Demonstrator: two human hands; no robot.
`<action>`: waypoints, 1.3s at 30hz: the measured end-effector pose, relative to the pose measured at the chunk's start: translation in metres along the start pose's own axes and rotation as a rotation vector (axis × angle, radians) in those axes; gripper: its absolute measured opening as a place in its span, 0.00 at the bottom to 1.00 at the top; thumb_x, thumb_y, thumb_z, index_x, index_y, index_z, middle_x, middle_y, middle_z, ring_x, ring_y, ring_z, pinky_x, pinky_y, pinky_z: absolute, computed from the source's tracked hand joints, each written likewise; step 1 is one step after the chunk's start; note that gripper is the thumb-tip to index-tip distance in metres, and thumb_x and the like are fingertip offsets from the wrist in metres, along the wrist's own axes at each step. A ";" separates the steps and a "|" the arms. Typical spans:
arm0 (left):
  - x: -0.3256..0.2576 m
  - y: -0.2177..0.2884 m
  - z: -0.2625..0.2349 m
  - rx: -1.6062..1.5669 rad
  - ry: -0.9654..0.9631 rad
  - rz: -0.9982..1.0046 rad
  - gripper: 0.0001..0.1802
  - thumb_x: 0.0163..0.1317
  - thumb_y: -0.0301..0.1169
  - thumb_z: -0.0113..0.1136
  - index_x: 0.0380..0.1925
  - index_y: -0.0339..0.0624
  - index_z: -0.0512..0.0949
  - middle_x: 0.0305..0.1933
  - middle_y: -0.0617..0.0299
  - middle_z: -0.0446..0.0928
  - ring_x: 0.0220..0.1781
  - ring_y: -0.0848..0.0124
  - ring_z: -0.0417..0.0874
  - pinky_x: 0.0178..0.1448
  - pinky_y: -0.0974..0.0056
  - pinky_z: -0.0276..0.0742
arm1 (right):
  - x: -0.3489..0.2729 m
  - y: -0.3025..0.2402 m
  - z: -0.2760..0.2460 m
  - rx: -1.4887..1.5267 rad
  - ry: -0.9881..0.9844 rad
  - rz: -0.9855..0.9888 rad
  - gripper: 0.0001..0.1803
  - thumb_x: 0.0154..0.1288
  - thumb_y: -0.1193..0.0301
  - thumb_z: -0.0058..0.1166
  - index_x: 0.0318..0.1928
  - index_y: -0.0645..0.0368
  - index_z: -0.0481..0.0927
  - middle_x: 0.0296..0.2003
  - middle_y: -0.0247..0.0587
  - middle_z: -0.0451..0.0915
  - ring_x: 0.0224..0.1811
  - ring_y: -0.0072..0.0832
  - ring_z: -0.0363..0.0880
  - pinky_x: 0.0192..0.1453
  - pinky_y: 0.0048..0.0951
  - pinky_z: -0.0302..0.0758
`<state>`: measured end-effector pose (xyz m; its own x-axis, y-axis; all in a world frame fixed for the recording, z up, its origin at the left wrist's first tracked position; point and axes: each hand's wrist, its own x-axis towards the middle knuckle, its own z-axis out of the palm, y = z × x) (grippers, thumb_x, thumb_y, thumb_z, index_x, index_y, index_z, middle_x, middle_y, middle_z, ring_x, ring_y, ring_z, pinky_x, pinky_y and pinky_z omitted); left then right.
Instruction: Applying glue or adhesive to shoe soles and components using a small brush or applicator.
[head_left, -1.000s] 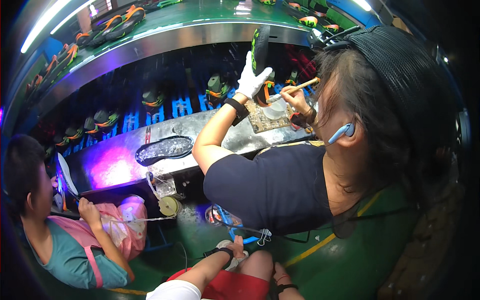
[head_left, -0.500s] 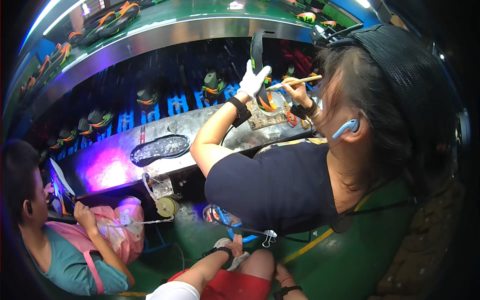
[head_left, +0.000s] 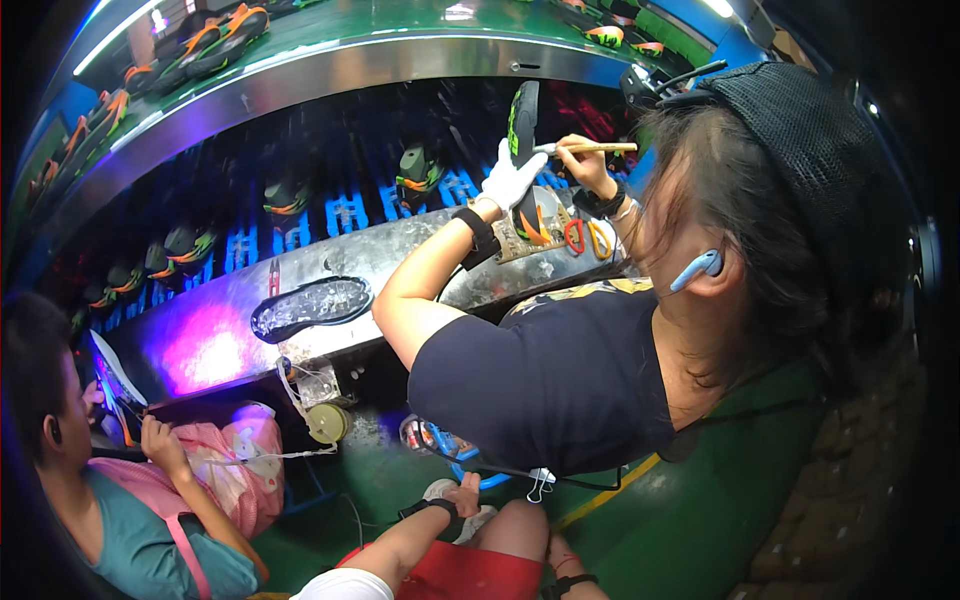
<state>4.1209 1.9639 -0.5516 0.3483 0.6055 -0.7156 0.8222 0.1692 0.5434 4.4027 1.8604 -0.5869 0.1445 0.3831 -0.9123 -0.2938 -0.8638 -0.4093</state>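
My left hand (head_left: 463,496) rests low in front of me beside my leg, its fingers stretched out and holding nothing that I can see. A white shoe (head_left: 438,489) is right by it, and a blue curved tube (head_left: 480,482) lies just beyond the fingertips. My right hand (head_left: 562,548) is beside my other knee, with a dark band on the wrist; its fingers are mostly hidden. Red cloth (head_left: 455,575) covers my lap.
A co-worker in a dark top (head_left: 540,390) holds a sports shoe (head_left: 523,125) and a brush (head_left: 600,148) over the metal bench (head_left: 400,235). A black sole (head_left: 310,308) lies there. Another person (head_left: 150,520) sits left. Shoes ride the conveyor behind.
The co-worker's brush hand has moved up along the shoe, and the shoe stands lower and more upright. My own hands have barely moved.
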 end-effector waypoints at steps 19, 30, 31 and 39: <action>0.005 0.002 -0.001 -0.047 0.059 -0.057 0.37 0.50 0.37 0.59 0.57 0.41 0.51 0.63 0.49 0.54 0.59 0.41 0.64 0.57 0.47 0.66 | 0.023 -0.025 0.011 -0.123 0.120 0.012 0.19 0.67 0.64 0.38 0.47 0.66 0.73 0.45 0.44 0.76 0.44 0.31 0.73 0.48 0.34 0.69; 0.001 0.007 -0.012 -0.112 0.124 -0.048 0.30 0.51 0.33 0.55 0.52 0.40 0.55 0.58 0.51 0.56 0.56 0.43 0.66 0.55 0.46 0.67 | 0.026 -0.041 0.009 -0.999 0.051 -0.121 0.17 0.65 0.65 0.38 0.43 0.65 0.75 0.42 0.49 0.78 0.42 0.41 0.75 0.45 0.36 0.70; 0.004 0.007 -0.009 -0.088 0.117 -0.069 0.31 0.51 0.34 0.56 0.54 0.40 0.54 0.59 0.51 0.55 0.57 0.43 0.65 0.55 0.46 0.67 | 0.035 -0.039 0.004 -1.140 0.005 -0.192 0.18 0.64 0.64 0.38 0.43 0.65 0.76 0.42 0.52 0.77 0.41 0.42 0.76 0.44 0.37 0.70; 0.019 -0.011 0.010 -0.095 0.116 -0.104 0.40 0.47 0.40 0.62 0.56 0.40 0.52 0.63 0.50 0.52 0.59 0.42 0.65 0.56 0.47 0.67 | 0.038 -0.058 0.044 -1.350 0.069 -0.356 0.21 0.63 0.61 0.39 0.42 0.66 0.76 0.42 0.54 0.77 0.41 0.43 0.76 0.43 0.37 0.71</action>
<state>4.1231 1.9656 -0.5752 0.2051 0.6655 -0.7177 0.8030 0.3048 0.5121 4.3838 1.9391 -0.5982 0.0757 0.6630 -0.7447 0.8880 -0.3846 -0.2521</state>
